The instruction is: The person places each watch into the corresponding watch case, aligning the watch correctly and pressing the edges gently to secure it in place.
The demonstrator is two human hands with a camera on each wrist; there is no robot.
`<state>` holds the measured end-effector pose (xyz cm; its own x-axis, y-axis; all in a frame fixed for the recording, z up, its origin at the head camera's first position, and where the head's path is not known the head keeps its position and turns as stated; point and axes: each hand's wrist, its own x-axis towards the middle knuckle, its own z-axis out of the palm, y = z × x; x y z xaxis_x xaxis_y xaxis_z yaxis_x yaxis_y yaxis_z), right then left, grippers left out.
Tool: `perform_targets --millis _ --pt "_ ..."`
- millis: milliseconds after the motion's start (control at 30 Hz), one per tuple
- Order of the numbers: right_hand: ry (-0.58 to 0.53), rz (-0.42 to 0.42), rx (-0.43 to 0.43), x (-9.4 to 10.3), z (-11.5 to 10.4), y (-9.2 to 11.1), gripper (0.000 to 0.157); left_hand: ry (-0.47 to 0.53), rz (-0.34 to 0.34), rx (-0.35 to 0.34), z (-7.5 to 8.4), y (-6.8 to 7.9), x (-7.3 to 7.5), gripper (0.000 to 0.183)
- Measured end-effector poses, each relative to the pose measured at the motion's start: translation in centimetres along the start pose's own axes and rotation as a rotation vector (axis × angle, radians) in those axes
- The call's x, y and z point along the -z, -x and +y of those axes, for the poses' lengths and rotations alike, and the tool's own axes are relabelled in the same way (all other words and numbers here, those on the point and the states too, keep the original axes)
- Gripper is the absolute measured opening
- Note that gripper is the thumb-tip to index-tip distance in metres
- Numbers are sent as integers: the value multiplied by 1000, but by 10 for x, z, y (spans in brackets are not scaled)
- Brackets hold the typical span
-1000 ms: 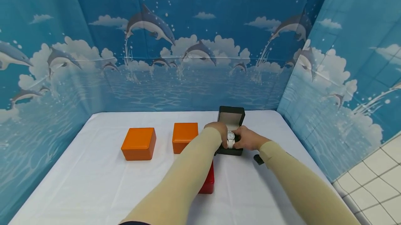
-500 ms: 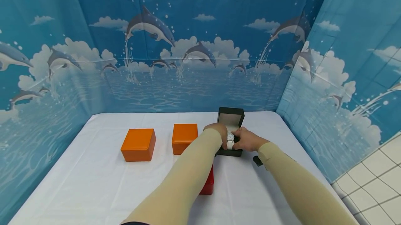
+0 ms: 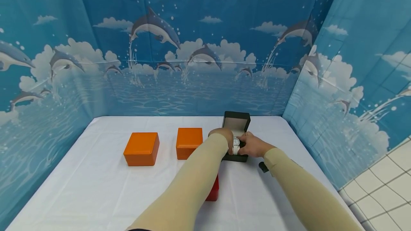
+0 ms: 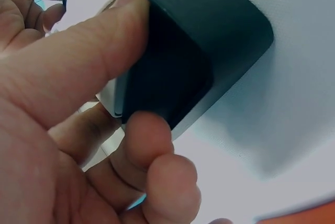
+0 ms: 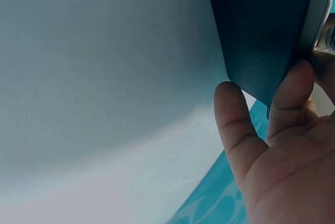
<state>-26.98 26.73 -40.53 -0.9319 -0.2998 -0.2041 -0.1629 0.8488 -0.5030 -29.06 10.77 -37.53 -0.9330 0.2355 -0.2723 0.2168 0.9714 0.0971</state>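
A white wristwatch (image 3: 236, 146) sits in a dark box (image 3: 235, 158), whose lid stands raised at the back. My left hand (image 3: 223, 137) reaches in from the left and holds the watch's side; its thumb (image 4: 99, 46) presses at the watch by the box's inner wall in the left wrist view. From the other side my right hand (image 3: 254, 145) pinches the watch with thumb and forefinger. The outer wall of the box (image 5: 256, 30) rises beside the right hand's lower fingers in the right wrist view. Part of the watch is hidden behind the hands.
Two orange boxes (image 3: 141, 149) (image 3: 189, 143) stand closed to the left on the white tablecloth (image 3: 96, 195). A red box (image 3: 213, 191) is mostly hidden under the left forearm. A small black item (image 3: 263, 167) shows at the right wrist. Dolphin-print curtains (image 3: 199, 91) enclose the table.
Both hands stay at the watch, with only tiny finger shifts. The head view tilts up slightly, so the table things appear a little lower.
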Motion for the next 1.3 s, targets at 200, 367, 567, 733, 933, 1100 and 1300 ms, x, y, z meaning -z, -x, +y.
perform_targets --millis 200,367,567,733,933,1100,1300 --pt "-8 -3 -4 0 1 0 79 -6 -10 -10 0 2 1 36" --pt "11 -15 -1 2 1 -2 79 5 -10 -2 1 13 8 35" --pt "20 -16 3 5 1 -4 80 29 7 8 1 31 19 34" --pt "9 -22 -15 0 4 -4 83 5 -6 6 1 31 15 37" --pt "41 -32 -3 -1 6 -3 81 -8 -8 7 3 34 15 38" --pt "85 -40 33 1 6 -1 74 -10 -3 11 4 43 20 35" --pt "114 -12 38 -1 3 2 71 -5 -7 0 3 38 18 36"
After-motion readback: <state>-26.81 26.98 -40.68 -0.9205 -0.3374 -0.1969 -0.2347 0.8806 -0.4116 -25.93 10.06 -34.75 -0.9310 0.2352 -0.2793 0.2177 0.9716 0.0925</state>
